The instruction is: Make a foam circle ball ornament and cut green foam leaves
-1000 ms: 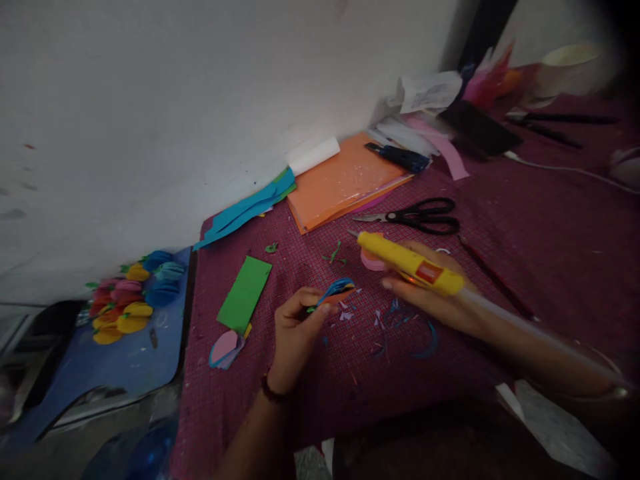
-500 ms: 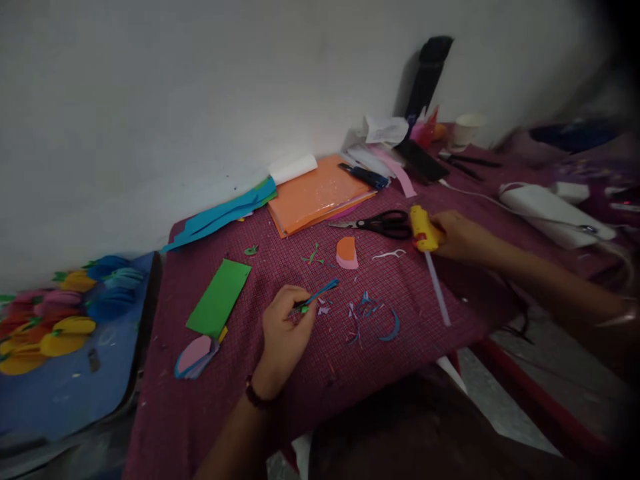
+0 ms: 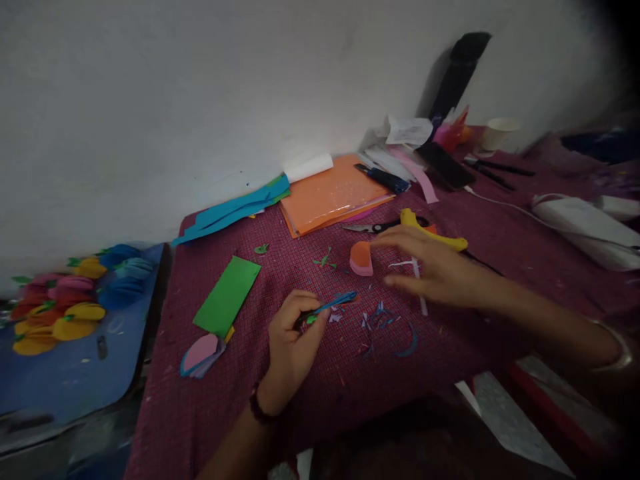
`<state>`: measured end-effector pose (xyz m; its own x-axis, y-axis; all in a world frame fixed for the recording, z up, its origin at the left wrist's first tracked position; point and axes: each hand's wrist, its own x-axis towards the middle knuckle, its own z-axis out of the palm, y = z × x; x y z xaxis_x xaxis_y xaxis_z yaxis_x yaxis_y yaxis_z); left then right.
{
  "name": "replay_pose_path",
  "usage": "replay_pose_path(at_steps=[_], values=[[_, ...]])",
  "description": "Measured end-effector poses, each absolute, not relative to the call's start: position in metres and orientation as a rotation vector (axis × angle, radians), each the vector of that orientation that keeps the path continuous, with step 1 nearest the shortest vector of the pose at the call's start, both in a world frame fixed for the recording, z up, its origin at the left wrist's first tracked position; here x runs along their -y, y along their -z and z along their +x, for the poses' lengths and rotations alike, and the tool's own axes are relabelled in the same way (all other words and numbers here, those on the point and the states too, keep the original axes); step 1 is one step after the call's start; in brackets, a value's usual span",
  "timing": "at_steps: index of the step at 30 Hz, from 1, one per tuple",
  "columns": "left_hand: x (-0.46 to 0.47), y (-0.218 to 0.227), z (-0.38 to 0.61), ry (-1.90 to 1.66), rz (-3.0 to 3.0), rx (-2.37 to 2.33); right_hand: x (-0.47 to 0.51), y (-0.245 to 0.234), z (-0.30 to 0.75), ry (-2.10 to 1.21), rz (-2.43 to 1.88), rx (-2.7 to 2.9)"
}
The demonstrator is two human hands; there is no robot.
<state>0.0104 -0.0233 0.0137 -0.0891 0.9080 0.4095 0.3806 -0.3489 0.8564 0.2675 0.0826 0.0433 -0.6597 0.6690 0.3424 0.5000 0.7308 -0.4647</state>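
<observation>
My left hand (image 3: 293, 340) pinches a small folded blue paper piece (image 3: 334, 304) with a green bit, low over the maroon table cloth (image 3: 300, 413). Over the table, my right hand (image 3: 433, 267) hovers with its fingers spread and holds nothing. Just behind it the yellow glue gun (image 3: 434, 232) lies on the cloth beside black scissors (image 3: 373, 227). A folded orange and pink paper piece (image 3: 361, 258) rests just left of my right fingers. Blue and pink paper scraps (image 3: 385, 327) lie between my hands.
A green paper strip (image 3: 227, 295) and pink-blue circles (image 3: 200, 353) lie at the left. Orange sheets (image 3: 333, 195), blue sheets (image 3: 233, 211), a white roll (image 3: 310, 167) and a paper cup (image 3: 500, 132) sit along the wall. Finished paper fruits (image 3: 75, 300) rest on a blue board.
My right hand set the yellow glue gun down beside the scissors, let go, and now moves back left with open fingers. My left hand keeps its pinch on the blue piece.
</observation>
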Motion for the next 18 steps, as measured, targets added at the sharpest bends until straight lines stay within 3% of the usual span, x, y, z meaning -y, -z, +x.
replay_pose_path(at_steps=[5, 13, 18], values=[[0.024, -0.015, 0.01, -1.487, 1.74, -1.424, -0.045, -0.047, 0.207, -0.781, -0.55, 2.22], [0.022, -0.016, 0.011, -1.389, 1.685, -1.439, -0.052, -0.026, 0.195, -1.242, -0.633, 1.999], [0.022, -0.018, 0.013, -1.372, 1.653, -1.496, -0.055, -0.021, 0.197, -1.217, -0.602, 1.882]])
